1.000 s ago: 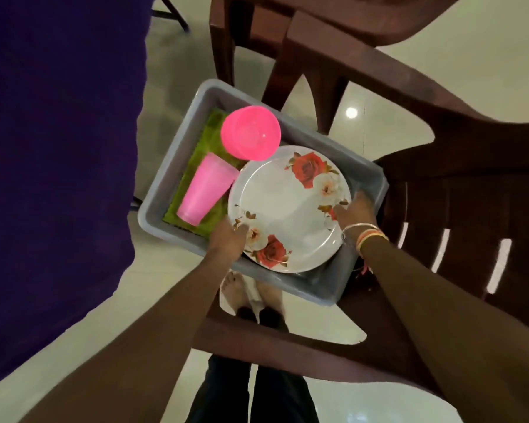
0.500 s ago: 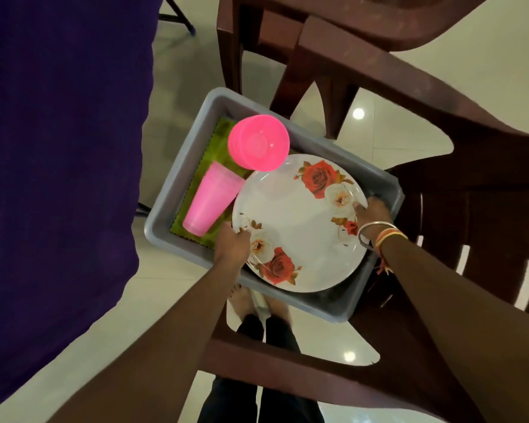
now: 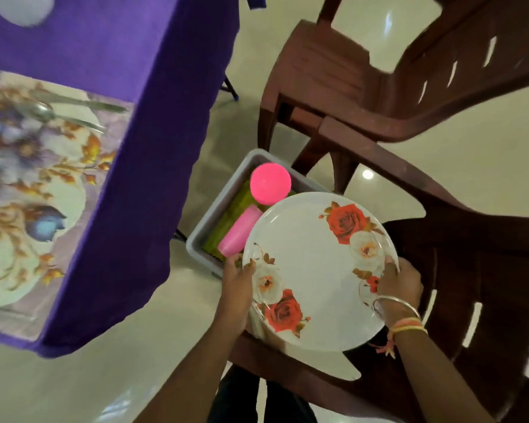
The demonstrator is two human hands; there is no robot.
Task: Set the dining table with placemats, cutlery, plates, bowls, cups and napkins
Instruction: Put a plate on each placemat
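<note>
Lifted above the grey tub [image 3: 208,221], the rose plate [image 3: 315,270] sits in both grips; left hand [image 3: 237,285], right hand [image 3: 400,283] clasp opposite rims.

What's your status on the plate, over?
Left hand and right hand: grip on opposite rims of the white round rose-printed plate. Plate held over the grey plastic tub, two pink plastic cups inside. Brown plastic chair close beneath.

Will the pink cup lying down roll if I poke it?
Probably: the pink cup lies on its side, so it could roll. It looks tapered, so it would likely curve, and the wall of the grey bin should stop it. It looks like light plastic.
</note>
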